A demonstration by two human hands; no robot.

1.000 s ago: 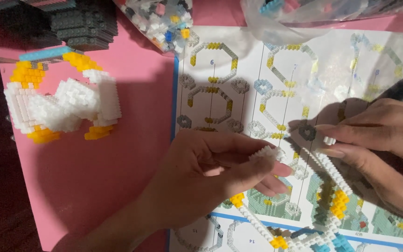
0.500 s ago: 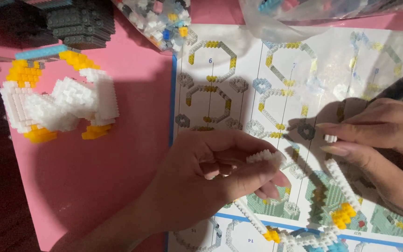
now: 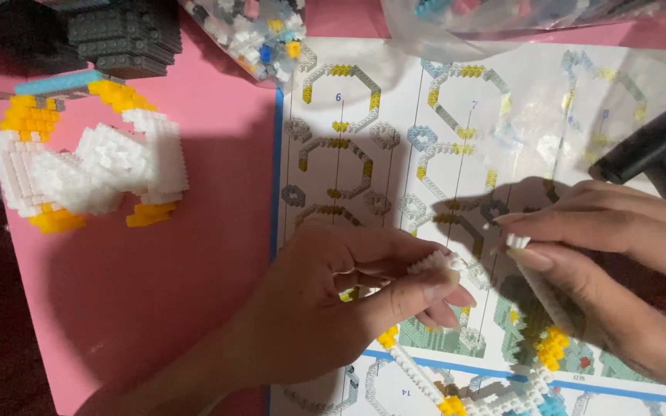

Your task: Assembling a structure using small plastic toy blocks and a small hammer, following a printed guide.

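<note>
The left hand (image 3: 341, 308) pinches a small white block piece (image 3: 433, 264) between thumb and fingers. The right hand (image 3: 618, 270) pinches a tiny white brick (image 3: 517, 242) just beside it. Both hands are over a big paper guide (image 3: 456, 154) with block pictures. A white and yellow block model (image 3: 86, 166) sits on the pink mat (image 3: 194, 293) near its left edge. A black tool (image 3: 649, 150) lies by the right edge.

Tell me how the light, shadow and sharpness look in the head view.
Head view: dim, uneven light; a broad dark shadow crosses the pink mat and the instruction sheet above the left hand. The right hand and its small white brick piece look soft with slight blur. The clear plastic bag shows pale glare.
</note>
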